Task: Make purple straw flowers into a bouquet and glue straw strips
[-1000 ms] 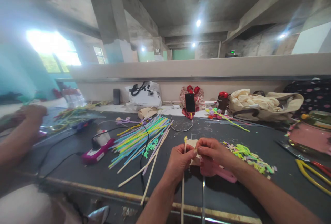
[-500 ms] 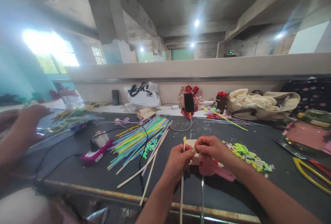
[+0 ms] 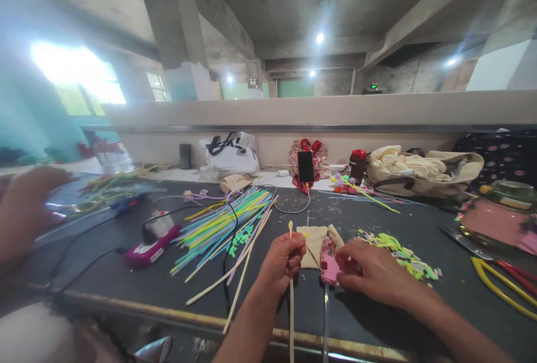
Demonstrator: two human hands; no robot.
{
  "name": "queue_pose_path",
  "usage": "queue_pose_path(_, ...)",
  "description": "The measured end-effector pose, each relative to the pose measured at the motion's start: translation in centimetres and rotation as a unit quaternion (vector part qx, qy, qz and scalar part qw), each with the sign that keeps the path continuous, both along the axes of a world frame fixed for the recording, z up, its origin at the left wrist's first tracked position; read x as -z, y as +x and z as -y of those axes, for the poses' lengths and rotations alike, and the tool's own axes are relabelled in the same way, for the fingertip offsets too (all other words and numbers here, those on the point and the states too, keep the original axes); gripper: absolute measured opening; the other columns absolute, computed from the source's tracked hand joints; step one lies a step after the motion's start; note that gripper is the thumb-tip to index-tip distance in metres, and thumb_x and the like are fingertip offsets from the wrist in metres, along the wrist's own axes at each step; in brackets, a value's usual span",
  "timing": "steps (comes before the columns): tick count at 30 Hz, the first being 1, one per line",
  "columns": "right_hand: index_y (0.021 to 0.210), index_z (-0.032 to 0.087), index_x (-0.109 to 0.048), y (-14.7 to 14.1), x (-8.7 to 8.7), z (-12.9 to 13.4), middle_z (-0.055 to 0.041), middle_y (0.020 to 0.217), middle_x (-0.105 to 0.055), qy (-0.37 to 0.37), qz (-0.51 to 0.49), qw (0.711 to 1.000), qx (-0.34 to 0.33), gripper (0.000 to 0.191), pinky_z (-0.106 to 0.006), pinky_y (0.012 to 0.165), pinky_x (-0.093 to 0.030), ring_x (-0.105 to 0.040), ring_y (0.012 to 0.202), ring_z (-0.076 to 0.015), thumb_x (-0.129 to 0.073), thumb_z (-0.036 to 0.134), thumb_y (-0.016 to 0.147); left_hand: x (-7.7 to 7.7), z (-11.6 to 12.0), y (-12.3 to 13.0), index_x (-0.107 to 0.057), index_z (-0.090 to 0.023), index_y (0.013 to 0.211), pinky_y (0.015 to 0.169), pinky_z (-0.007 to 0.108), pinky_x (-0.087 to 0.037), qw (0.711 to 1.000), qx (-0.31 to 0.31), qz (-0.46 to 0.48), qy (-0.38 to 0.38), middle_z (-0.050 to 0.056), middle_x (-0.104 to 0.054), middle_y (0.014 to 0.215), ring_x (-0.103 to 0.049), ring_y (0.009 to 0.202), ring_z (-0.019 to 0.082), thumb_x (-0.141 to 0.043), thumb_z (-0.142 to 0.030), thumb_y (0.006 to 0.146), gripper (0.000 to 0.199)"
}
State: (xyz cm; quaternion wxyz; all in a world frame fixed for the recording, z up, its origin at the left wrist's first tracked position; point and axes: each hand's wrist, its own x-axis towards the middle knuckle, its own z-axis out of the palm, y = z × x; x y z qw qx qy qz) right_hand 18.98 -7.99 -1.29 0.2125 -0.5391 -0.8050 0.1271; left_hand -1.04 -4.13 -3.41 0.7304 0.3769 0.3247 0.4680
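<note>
My left hand [image 3: 282, 259] is closed in a pinch round a long cream stick [image 3: 291, 312], which stands roughly upright with a small yellowish tip at its top. A tiny yellow piece [image 3: 305, 235] shows at the same fingertips. To the right, my right hand [image 3: 371, 268] has its fingers curled at a pink hot glue gun [image 3: 330, 267] and covers its handle. A clear glue stick [image 3: 326, 318] runs from the gun towards the table's front edge. Under the gun's front lies a beige cloth or card piece [image 3: 308, 248].
Coloured sticks [image 3: 226, 234] and small green pieces [image 3: 241, 240] lie left, beside a purple power strip [image 3: 153, 248] with cables. Yellow-green bits [image 3: 403, 254] and yellow-handled scissors [image 3: 499, 290] lie right. A phone [image 3: 306, 167] stands at the back. Another person's hand [image 3: 31, 201] is far left.
My right hand has left the left fingertips and moved down and right onto the glue gun, which has turned. My left hand has shifted slightly left with the cream stick.
</note>
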Motion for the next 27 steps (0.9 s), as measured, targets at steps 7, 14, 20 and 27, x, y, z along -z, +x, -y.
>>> queue_pose_path(7,0.074,0.021,-0.058,-0.1,1.0,-0.1,-0.0032,0.073,-0.057,0.036,0.164,0.986,0.002,0.011,-0.027,0.057,-0.031,-0.051,0.067,-0.0193,-0.055,0.029,0.067,-0.2,0.4,0.0,-0.045,-0.017,0.059,0.032,0.015,-0.007,1.0,0.012,0.005,0.01,-0.01,-0.038,0.039,-0.019,0.029,-0.001,-0.063,-0.024,0.056,0.019)
queue_pose_path(14,0.085,0.022,-0.062,1.9,0.4,-1.3,-0.0001,0.078,-0.06,-0.06,-0.023,0.998,-0.026,0.018,-0.023,0.058,-0.035,-0.053,0.069,-0.0157,-0.05,0.025,0.072,-0.1,0.4,0.0,-0.045,-0.017,0.06,0.032,0.015,-0.007,1.0,0.011,-0.001,0.01,-0.01,-0.039,0.039,-0.021,0.029,0.0,-0.063,-0.024,0.053,0.02)
queue_pose_path(20,0.094,0.017,-0.061,2.8,0.2,-1.6,-0.0018,0.081,-0.06,-0.114,-0.169,0.979,-0.022,0.031,-0.025,0.058,-0.036,-0.052,0.07,-0.0177,-0.053,0.039,0.073,0.1,0.2,-0.1,-0.047,-0.015,0.059,0.033,0.016,-0.005,1.0,0.018,-0.011,0.006,-0.004,-0.053,0.05,-0.023,0.03,-0.001,-0.06,-0.025,0.057,0.016)
queue_pose_path(27,0.098,0.013,-0.059,2.7,0.1,-0.5,-0.0041,0.065,-0.06,-0.155,-0.42,0.894,0.002,0.046,-0.024,0.046,-0.034,-0.05,0.053,-0.0149,-0.054,0.049,0.07,0.1,0.6,0.3,-0.05,-0.015,0.061,0.033,0.018,-0.007,0.999,0.035,-0.012,0.025,-0.004,-0.055,0.047,-0.024,0.029,0.0,-0.06,-0.021,0.057,0.013)
